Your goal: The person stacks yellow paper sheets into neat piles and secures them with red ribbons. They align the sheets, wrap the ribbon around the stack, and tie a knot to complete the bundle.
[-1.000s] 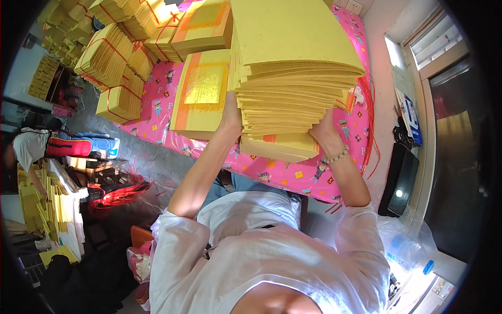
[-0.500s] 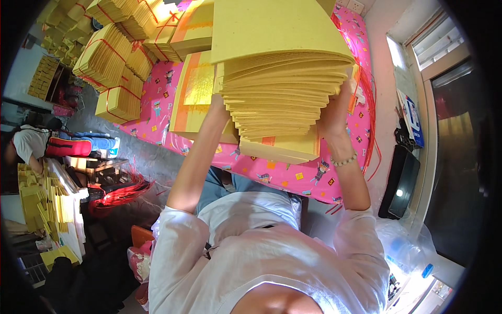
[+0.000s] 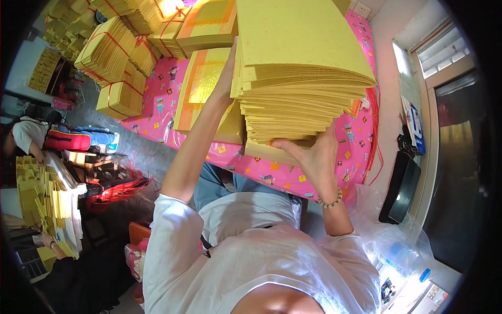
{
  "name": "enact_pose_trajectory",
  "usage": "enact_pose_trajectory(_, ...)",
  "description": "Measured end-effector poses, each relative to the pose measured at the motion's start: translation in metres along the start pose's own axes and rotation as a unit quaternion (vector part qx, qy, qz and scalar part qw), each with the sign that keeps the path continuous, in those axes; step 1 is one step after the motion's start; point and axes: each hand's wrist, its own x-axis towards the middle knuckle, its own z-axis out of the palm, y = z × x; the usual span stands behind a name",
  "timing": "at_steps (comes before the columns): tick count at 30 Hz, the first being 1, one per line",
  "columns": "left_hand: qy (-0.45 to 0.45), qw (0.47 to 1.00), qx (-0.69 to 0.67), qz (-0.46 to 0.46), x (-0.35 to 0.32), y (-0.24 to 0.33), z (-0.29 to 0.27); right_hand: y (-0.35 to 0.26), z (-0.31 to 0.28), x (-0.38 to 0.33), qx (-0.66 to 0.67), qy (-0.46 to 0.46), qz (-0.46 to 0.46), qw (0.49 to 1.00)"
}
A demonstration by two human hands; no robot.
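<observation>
Hands gripping thick, fanned yellow paper stack

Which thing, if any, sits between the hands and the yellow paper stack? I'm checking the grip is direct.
Nothing visible. The left hand presses the side of the yellow paper stack directly, and the right hand supports it from beneath.

table under pink patterned cloth | bundled yellow paper piled at its far left end | grey floor left of it | pale wall on the right with a socket | window, daylight coming in | dark glass door below it
</observation>
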Motion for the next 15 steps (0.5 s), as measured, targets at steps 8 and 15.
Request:
enact_pose_trajectory(8,-0.04,0.997,-0.027,-0.055,0.013,-0.002,-0.011,0.005,0.007,-0.001,0.01,0.017,-0.01,1.0)
enact_pose_trajectory(15,0.034,0.988,0.147,0.039,-0.057,0.029,0.053,0.006,0.009,-0.001,0.018,0.028,-0.022,0.999)
